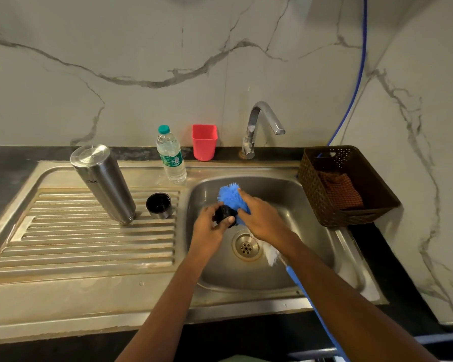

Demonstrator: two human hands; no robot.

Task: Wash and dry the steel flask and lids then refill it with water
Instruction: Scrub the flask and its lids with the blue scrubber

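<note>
Over the sink [311, 246], the left hand [210, 226] curls its fingers round a black lid [224, 215], and the right hand [262, 218] clamps its fingers on the blue brush [230, 195] against it. Farther back, the steel flask [102, 181] stands inverted on the drainboard [76, 246], with a cup lid [158, 205] just beside it.

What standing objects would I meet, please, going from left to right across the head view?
steel flask → water bottle → red cup → tap → brown basket

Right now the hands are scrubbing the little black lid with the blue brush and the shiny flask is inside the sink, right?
No: the head view shows the flask standing on the drainboard, beside the sink. The lid and brush part is right.
</note>
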